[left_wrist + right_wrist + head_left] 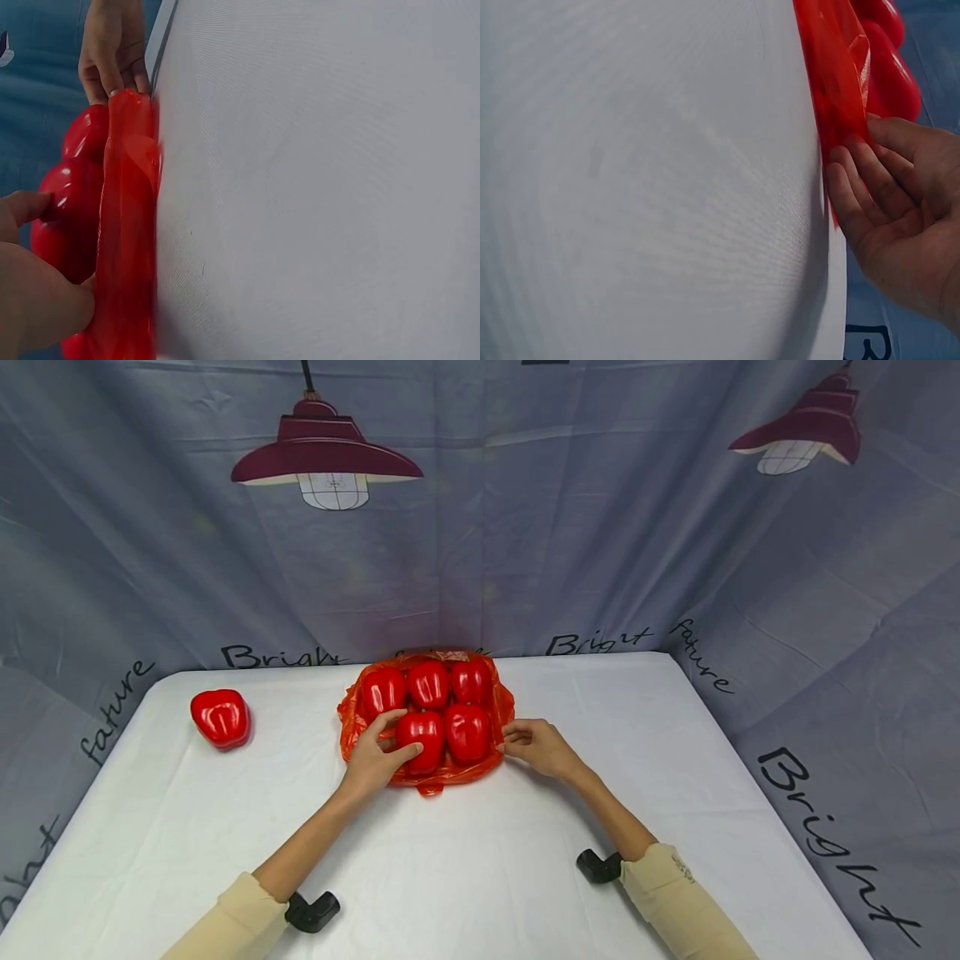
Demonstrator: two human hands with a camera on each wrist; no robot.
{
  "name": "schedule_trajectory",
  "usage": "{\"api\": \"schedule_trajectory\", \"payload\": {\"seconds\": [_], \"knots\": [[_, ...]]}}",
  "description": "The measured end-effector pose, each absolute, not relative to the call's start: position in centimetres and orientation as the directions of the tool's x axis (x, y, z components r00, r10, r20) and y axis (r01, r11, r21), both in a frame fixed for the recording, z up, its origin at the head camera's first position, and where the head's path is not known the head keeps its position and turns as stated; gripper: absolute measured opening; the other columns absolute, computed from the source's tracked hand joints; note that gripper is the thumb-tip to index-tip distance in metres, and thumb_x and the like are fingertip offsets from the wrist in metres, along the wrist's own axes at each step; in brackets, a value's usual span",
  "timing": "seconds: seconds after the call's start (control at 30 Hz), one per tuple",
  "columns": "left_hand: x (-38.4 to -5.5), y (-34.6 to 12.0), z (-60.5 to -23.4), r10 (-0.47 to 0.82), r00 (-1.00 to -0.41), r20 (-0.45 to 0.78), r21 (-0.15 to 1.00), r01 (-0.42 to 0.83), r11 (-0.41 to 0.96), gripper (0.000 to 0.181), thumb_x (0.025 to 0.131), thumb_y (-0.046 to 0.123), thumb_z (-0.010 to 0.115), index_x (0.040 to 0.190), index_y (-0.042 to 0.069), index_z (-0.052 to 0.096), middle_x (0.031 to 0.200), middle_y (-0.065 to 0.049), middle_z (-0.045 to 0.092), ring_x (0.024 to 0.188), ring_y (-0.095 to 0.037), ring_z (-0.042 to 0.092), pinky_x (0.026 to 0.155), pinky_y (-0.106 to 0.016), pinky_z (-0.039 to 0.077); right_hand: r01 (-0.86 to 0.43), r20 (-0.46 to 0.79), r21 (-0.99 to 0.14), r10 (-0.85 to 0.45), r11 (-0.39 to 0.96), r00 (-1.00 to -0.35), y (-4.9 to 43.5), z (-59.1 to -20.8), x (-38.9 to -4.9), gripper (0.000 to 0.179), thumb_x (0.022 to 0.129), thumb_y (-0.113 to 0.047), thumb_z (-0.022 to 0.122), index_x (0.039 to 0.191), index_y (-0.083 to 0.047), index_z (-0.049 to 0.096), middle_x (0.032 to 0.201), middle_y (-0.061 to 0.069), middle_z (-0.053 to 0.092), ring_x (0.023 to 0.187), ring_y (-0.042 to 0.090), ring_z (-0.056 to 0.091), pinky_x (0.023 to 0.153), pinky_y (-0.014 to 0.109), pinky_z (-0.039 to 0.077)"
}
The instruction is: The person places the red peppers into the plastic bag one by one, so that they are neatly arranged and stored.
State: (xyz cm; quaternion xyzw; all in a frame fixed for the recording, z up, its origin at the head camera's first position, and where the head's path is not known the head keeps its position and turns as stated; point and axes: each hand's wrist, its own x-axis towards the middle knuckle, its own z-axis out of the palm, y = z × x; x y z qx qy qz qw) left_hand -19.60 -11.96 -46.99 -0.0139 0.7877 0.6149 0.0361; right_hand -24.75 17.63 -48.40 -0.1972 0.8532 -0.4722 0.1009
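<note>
Several glossy red bell peppers (pixel 468 733) sit in two rows within a red plastic bag (pixel 500 693) at the table's far middle. The bag's sides are folded down around them. My left hand (pixel 370 764) grips the front-left bell pepper (pixel 422 739), with the thumb at its near side and the fingers on its far left. At the bag's right edge, my right hand (pixel 546 750) pinches the thin plastic between thumb and fingers. In the right wrist view, the red film (pixel 840 82) runs into those fingertips.
One more red bell pepper (pixel 221 718) lies apart at the table's far left. A white cloth covers the table (pixel 465 877). Behind it hangs a grey curtain (pixel 480 543) printed with lamps and lettering, right at the far edge.
</note>
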Motion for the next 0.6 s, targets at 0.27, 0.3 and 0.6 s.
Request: {"api": "schedule_trajectory", "payload": {"seconds": [0.27,0.3,0.6], "knots": [[-19.98,-11.81,-47.33,0.031,-0.996,-0.084,0.975,-0.076,0.211,0.061,0.091,0.014,0.073,0.146,0.016,0.046,0.143,-0.013,0.045,0.125,-0.041,0.051,0.096,-0.048,0.052,-0.237,0.000,-0.846,-0.444,0.477,-0.896,17.22,-48.45,-24.89,0.023,0.092,0.001,0.068,0.112,0.013,0.065,0.102,0.023,0.068,0.097,0.037,0.066,0.088,0.046,0.055],[-20.06,-11.83,-47.43,0.034,-0.996,-0.088,0.975,-0.079,0.208,0.061,0.091,0.014,0.072,0.147,0.016,0.046,0.144,-0.013,0.045,0.126,-0.041,0.050,0.096,-0.049,0.051,-0.237,0.001,-0.846,-0.444,0.477,-0.896,17.24,-48.48,-24.90,0.023,0.092,0.000,0.068,0.112,0.012,0.066,0.102,0.023,0.068,0.097,0.036,0.066,0.088,0.045,0.056],[-20.56,-11.98,-47.85,0.061,-0.993,-0.103,0.977,-0.090,0.194,0.063,0.092,0.017,0.072,0.149,0.016,0.044,0.146,-0.013,0.043,0.129,-0.040,0.048,0.100,-0.049,0.048,-0.246,0.011,-0.837,-0.435,0.488,-0.901,17.56,-48.66,-24.88,0.022,0.092,-0.008,0.072,0.110,0.003,0.069,0.099,0.010,0.070,0.093,0.024,0.067,0.086,0.037,0.056]]}}
